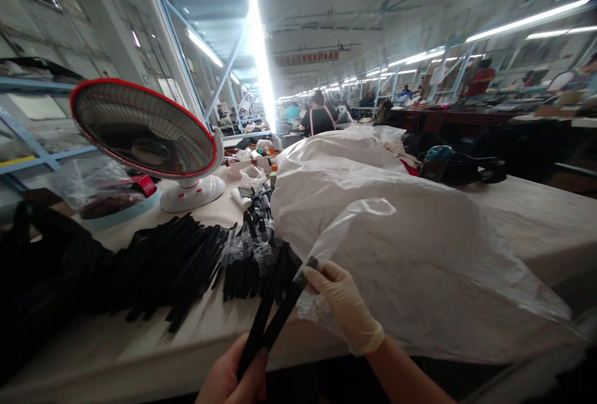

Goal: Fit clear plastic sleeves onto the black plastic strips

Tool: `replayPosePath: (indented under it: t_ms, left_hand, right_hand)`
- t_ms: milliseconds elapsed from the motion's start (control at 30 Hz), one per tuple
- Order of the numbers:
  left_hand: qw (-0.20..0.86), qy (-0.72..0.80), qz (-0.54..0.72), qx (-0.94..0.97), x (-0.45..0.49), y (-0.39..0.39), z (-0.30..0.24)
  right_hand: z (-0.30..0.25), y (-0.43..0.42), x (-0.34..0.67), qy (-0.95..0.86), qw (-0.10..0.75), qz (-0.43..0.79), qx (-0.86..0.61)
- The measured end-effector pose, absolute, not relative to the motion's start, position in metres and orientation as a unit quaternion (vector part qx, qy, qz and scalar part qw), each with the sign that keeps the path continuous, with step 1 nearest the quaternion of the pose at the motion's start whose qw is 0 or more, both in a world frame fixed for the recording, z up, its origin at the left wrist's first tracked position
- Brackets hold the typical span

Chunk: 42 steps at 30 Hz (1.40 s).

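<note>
My left hand (233, 379), bare, is closed round the lower ends of two long black strips (273, 314) that point up and to the right. My right hand (345, 314) wears a pale glove and pinches the mouth of a thin clear plastic bag (347, 230) at the strips' upper ends. The bag stands up from the hand over the white sheet. A heap of similar black strips (172, 267) lies on the table to the left, and strips in clear bags (249, 248) lie beside it.
A red-rimmed round heater (140, 130) on a white base stands at the back left. A large white plastic sheet (420, 248) covers a mound on the table (116, 354). Black cloth (37, 280) lies far left. Other people work in the distance.
</note>
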<state>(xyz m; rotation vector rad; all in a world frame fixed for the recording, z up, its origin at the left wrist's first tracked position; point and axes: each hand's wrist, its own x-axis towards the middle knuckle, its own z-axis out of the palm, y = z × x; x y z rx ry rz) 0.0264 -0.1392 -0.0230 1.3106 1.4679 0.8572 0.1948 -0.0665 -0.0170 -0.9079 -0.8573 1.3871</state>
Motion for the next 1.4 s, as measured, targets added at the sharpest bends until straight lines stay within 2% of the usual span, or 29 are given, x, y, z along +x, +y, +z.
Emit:
replayPosePath:
  t_ms: [100, 167, 200, 300, 367, 500, 667, 833, 933, 1000, 1100, 1267, 1400]
  left_hand:
    - [0.454, 0.586, 0.378, 0.555, 0.032, -0.136, -0.016]
    - [0.452, 0.584, 0.371, 0.564, 0.034, -0.139, -0.014]
    - [0.457, 0.585, 0.36, 0.565, 0.035, -0.143, -0.014]
    - [0.47, 0.589, 0.345, 0.559, 0.042, -0.158, -0.014]
    - [0.461, 0.59, 0.369, 0.551, 0.049, -0.167, -0.013]
    - [0.441, 0.579, 0.422, 0.541, 0.058, -0.176, -0.009]
    - [0.459, 0.576, 0.422, 0.529, 0.055, -0.179, -0.01]
    - [0.455, 0.57, 0.458, 0.508, 0.047, -0.173, -0.024]
    - [0.464, 0.559, 0.462, 0.509, 0.031, -0.162, -0.04]
    - [0.392, 0.6, 0.449, 0.533, 0.009, -0.147, -0.048]
    - [0.213, 0.716, 0.371, 0.551, -0.046, -0.109, -0.053]
    - [0.091, 0.776, 0.313, 0.541, -0.132, -0.013, -0.057]
    - [0.055, 0.789, 0.243, 0.562, -0.153, 0.056, -0.069]
  right_hand:
    - [-0.029, -0.094, 0.18, -0.425, 0.471, 0.684, -0.36]
    - [-0.028, -0.106, 0.182, -0.448, 0.417, 0.722, -0.322]
    - [-0.025, -0.11, 0.186, -0.457, 0.416, 0.721, -0.314]
    - [-0.013, -0.116, 0.198, -0.414, 0.52, 0.668, -0.335]
    - [-0.012, -0.122, 0.197, -0.396, 0.544, 0.659, -0.336]
    - [-0.02, -0.134, 0.192, -0.439, 0.463, 0.697, -0.325]
    - [-0.015, -0.127, 0.198, -0.4, 0.553, 0.665, -0.303]
    - [-0.031, -0.129, 0.157, -0.444, 0.424, 0.713, -0.338]
    - [-0.036, -0.12, 0.14, -0.431, 0.446, 0.694, -0.365]
    - [-0.031, -0.106, 0.137, -0.408, 0.468, 0.691, -0.37]
    - [-0.014, -0.077, 0.14, -0.387, 0.494, 0.683, -0.374]
    - [0.009, -0.025, 0.142, -0.374, 0.517, 0.655, -0.405]
    - [0.012, 0.022, 0.123, -0.366, 0.508, 0.655, -0.424]
